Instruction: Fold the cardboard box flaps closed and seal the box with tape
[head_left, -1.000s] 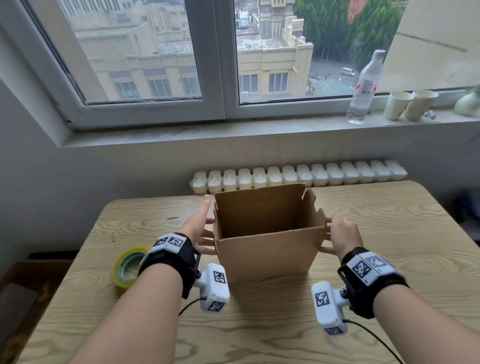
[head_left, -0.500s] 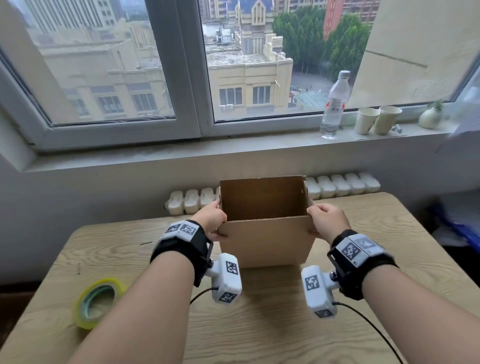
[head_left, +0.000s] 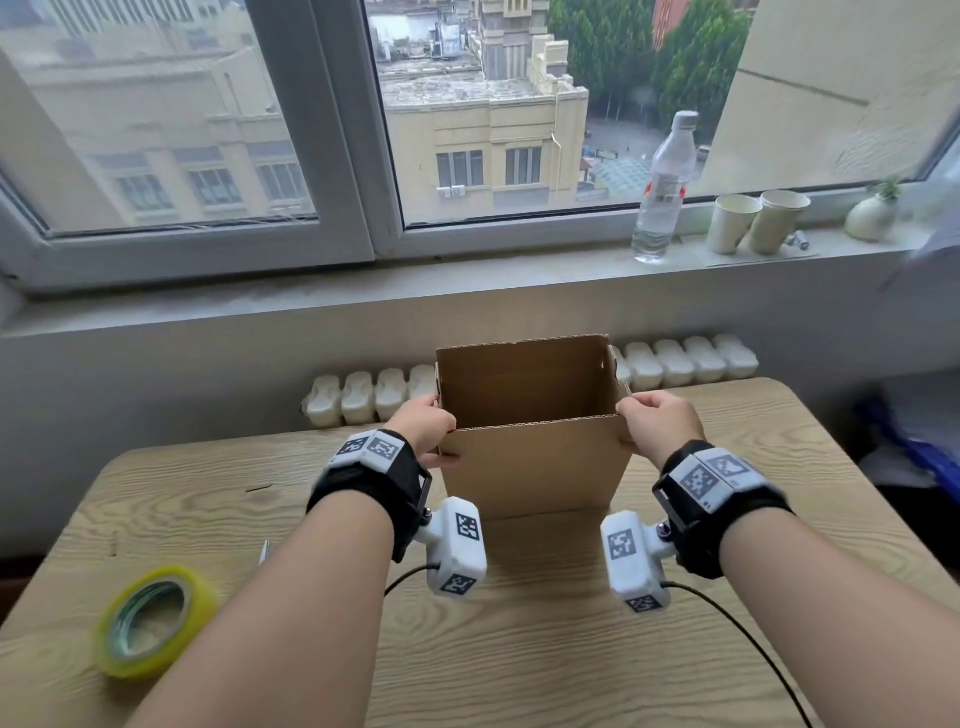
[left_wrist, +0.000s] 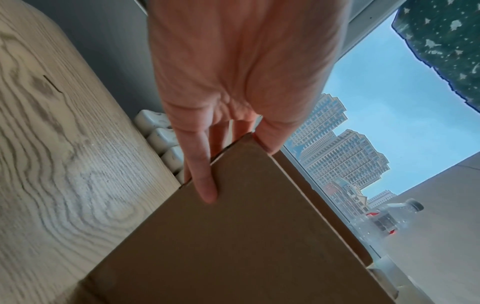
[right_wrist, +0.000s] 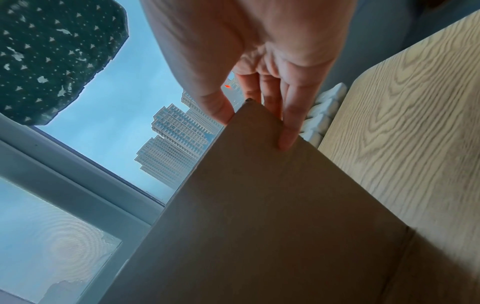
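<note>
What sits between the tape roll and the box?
In the head view, the left forearm crosses between the tape roll and the box; otherwise bare table.

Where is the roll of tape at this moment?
In the head view the roll of tape lies flat on the table's near left corner, left of the left forearm and apart from the box; no hand touches it.

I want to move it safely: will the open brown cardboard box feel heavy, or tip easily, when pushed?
The open brown cardboard box is probably light: its visible inside looks empty and the walls are thin. It may tip or slide easily, as it stands tall on the smooth wooden table. The walls could flex where the hands pinch the top corners.
</note>
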